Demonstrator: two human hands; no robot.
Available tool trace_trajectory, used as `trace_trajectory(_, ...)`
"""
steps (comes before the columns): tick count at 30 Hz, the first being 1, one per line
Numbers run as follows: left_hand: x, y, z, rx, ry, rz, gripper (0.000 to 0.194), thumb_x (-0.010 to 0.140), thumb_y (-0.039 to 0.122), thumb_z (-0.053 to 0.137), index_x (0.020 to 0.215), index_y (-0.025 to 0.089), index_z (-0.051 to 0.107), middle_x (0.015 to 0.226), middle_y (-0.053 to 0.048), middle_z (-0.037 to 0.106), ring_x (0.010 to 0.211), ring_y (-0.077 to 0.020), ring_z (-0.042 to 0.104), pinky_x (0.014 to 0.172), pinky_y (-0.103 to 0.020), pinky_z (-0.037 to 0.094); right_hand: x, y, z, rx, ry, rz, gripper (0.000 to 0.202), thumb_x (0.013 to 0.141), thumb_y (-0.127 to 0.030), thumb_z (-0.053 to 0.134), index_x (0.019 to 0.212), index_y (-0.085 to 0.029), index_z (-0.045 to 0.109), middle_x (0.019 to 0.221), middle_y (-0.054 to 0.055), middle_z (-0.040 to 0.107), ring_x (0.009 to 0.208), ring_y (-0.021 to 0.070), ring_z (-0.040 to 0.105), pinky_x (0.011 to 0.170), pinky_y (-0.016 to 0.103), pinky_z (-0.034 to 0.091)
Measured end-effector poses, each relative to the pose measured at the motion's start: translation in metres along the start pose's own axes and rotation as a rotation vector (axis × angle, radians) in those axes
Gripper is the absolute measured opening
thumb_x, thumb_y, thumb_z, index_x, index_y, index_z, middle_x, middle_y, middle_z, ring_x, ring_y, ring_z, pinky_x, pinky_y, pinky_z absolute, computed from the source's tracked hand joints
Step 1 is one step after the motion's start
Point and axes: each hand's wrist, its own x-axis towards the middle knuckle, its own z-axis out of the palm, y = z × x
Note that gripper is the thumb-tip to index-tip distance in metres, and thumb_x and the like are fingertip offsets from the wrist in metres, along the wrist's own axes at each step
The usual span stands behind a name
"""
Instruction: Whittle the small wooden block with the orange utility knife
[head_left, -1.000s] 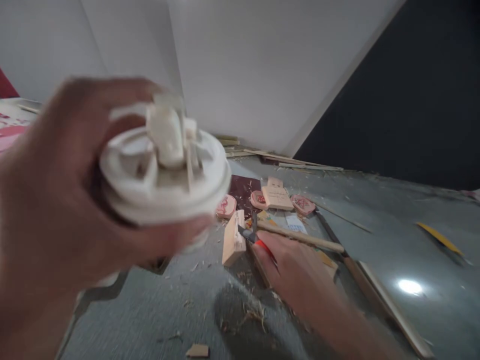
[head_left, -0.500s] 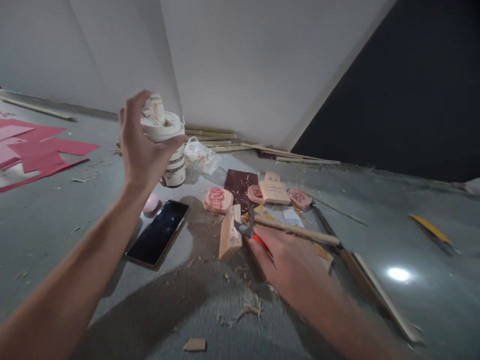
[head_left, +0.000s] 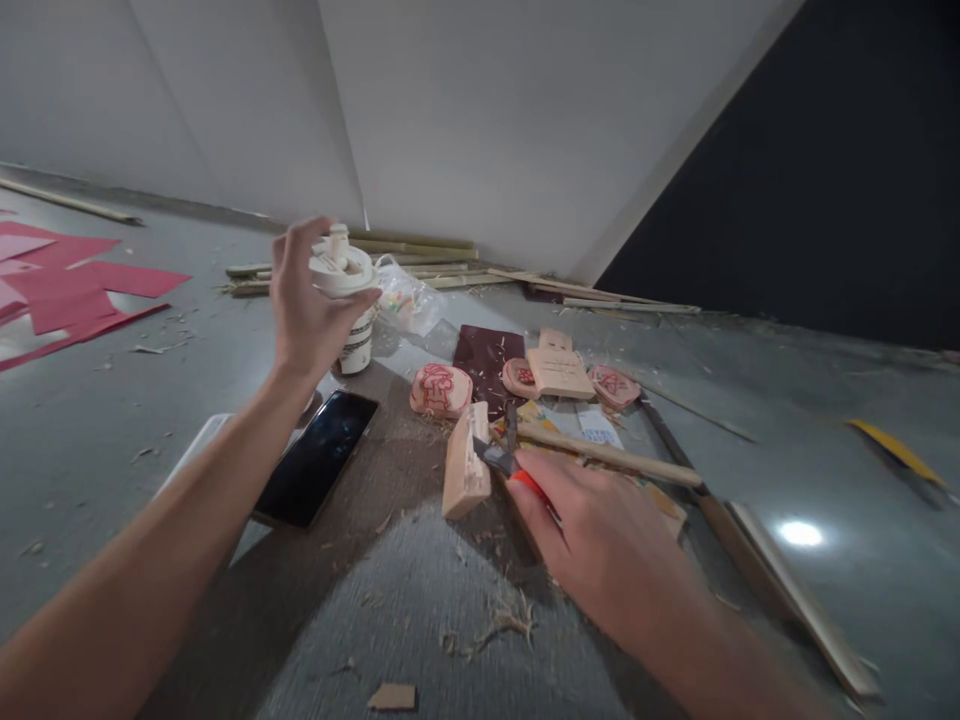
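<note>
The small pale wooden block (head_left: 465, 465) stands slightly tilted on the grey surface (head_left: 352, 590), near the middle of our view, its right face rough and chipped. The dark blade of our knife (head_left: 493, 457) reaches over that face; we cannot tell whether its tip touches the wood. Our right hand (head_left: 592, 520) has its fingers closed around the knife's red handle. Just behind the knife lies a pale wooden rod (head_left: 615, 455), with a dark piece at its left end.

Beyond the block we see 3 rounded pieces with red markings: the left piece (head_left: 441, 390), the middle piece (head_left: 519, 377) and the right piece (head_left: 615, 386). A dark red sheet (head_left: 484, 355) lies between the left and middle pieces, and a flat wooden piece with fine lines (head_left: 561, 372) sits between the middle and right ones.

To the left, our left hand (head_left: 307, 300) has its fingers gripping the white lid (head_left: 345, 270) of a cup (head_left: 358, 345); we cannot tell whether the cup is raised. A clear plastic bag (head_left: 405, 300) is just beside the cup, and a dark-screened phone (head_left: 322, 460) lies nearer us, beside our left forearm.

Farther out, we have red paper (head_left: 67, 290) at far left, pale strips (head_left: 420, 245) along the white wall, and a yellow tool (head_left: 896, 450) at far right. Shavings (head_left: 506, 625) are scattered before the block.
</note>
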Motion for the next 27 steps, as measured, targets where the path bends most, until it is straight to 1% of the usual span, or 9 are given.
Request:
trace_trajectory(3,0.0,-0.001,0.001,-0.049,0.002,-0.027,0.071,0.064,0.019,0.093,0.127,0.025,0.062,0.133,-0.002,0.063,0.128,-0.0267,0.059,0.115,-0.042,0.044,0.0,0.0,0.0,-0.002,0.007,-0.006,0.026,0.108,-0.038,0.043,0.1,-0.025,0.064,0.082,0.003,0.072,0.069,0.022,0.063,0.06,0.032,0.023)
trace_trajectory(5,0.001,-0.002,0.0,-0.074,0.011,-0.053,0.073,0.061,0.013,0.093,0.126,0.025,0.062,0.132,-0.002,0.063,0.127,-0.0248,0.059,0.116,-0.039,0.044,0.0,0.0,0.0,0.006,0.005,-0.009,0.027,0.109,-0.038,0.042,0.099,-0.025,0.063,0.082,0.003,0.072,0.068,0.0214,0.062,0.06,0.032,0.023)
trace_trajectory(9,0.002,-0.009,0.0,-0.071,0.002,-0.078,0.074,0.065,0.011,0.092,0.129,0.021,0.057,0.132,0.0,0.061,0.125,-0.0195,0.058,0.115,-0.037,0.042,-0.001,-0.001,-0.001,-0.002,-0.004,0.003,0.028,0.109,-0.038,0.043,0.093,-0.025,0.062,0.077,0.002,0.07,0.066,0.0214,0.061,0.06,0.032,0.022)
trace_trajectory(11,0.001,-0.014,0.0,-0.065,0.002,-0.081,0.067,0.066,0.011,0.092,0.124,0.02,0.059,0.133,-0.001,0.06,0.125,-0.0185,0.057,0.115,-0.037,0.041,-0.001,-0.001,-0.001,-0.009,-0.005,0.006,0.028,0.108,-0.039,0.043,0.093,-0.025,0.062,0.077,0.002,0.07,0.066,0.0214,0.061,0.059,0.032,0.021)
trace_trajectory(14,0.001,-0.019,0.001,-0.064,-0.001,-0.081,0.05,0.068,0.011,0.092,0.108,0.018,0.063,0.135,-0.002,0.059,0.13,-0.0183,0.055,0.117,-0.037,0.04,0.0,-0.002,-0.001,-0.006,-0.006,0.012,0.028,0.109,-0.039,0.043,0.094,-0.025,0.063,0.079,0.002,0.071,0.065,0.021,0.06,0.059,0.033,0.021)
trace_trajectory(16,0.001,-0.02,0.001,-0.073,-0.009,-0.079,0.041,0.07,0.013,0.091,0.101,0.017,0.065,0.136,-0.003,0.058,0.134,-0.0193,0.054,0.115,-0.036,0.042,0.0,-0.002,-0.002,-0.004,-0.014,0.019,0.028,0.108,-0.038,0.043,0.094,-0.024,0.063,0.079,0.002,0.071,0.066,0.0209,0.06,0.059,0.033,0.021)
trace_trajectory(18,0.001,-0.021,0.0,-0.082,-0.016,-0.08,0.037,0.071,0.017,0.09,0.099,0.017,0.066,0.137,-0.004,0.058,0.135,-0.0199,0.053,0.112,-0.037,0.043,0.001,-0.002,-0.003,0.003,-0.025,0.022,0.028,0.108,-0.037,0.044,0.091,-0.024,0.063,0.078,0.002,0.07,0.067,0.0205,0.061,0.06,0.033,0.022)
trace_trajectory(24,0.002,-0.017,-0.006,-0.1,-0.059,-0.093,0.041,0.073,0.042,0.092,0.097,0.02,0.067,0.133,0.002,0.057,0.131,-0.019,0.053,0.113,-0.041,0.041,0.001,-0.003,-0.004,0.012,-0.027,0.011,0.029,0.109,-0.035,0.042,0.089,-0.023,0.06,0.077,0.003,0.069,0.066,0.0196,0.059,0.059,0.033,0.02)
trace_trajectory(27,0.001,-0.014,-0.006,-0.096,-0.061,-0.095,0.041,0.075,0.049,0.09,0.094,0.021,0.067,0.134,0.002,0.056,0.134,-0.0208,0.051,0.118,-0.044,0.037,0.002,-0.003,-0.003,0.004,-0.02,0.005,0.029,0.108,-0.034,0.042,0.085,-0.023,0.056,0.073,0.002,0.066,0.062,0.0184,0.056,0.059,0.033,0.018)
